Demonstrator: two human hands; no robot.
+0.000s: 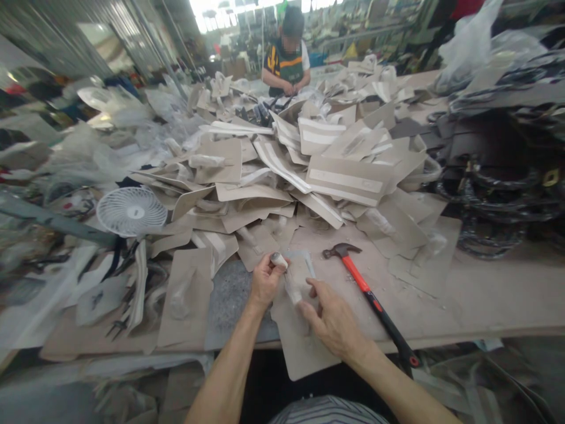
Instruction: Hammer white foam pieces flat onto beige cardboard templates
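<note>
My left hand (266, 281) is closed around a pale, rolled-looking piece with a greyish end (278, 260), held just above a beige panel (304, 351). What exactly this piece is I cannot make out. The panel lies in front of me and its near end juts past the table edge. A plastic-wrapped strip (293, 291) is on it. Over the panel's right side my right hand (330, 318) has thumb and forefinger apart, with nothing visible between them; whether it touches the panel I cannot tell. To its right lies a claw hammer (358, 280) with a red and black handle.
A dark grey slab (232, 294) lies left of the panel. Beyond rises a big heap of beige panels (344, 176) with white strips. A white round fan (131, 212) stands left, dark plastic-wrapped bags (494, 176) right. Across the table a person (286, 59) works with both hands.
</note>
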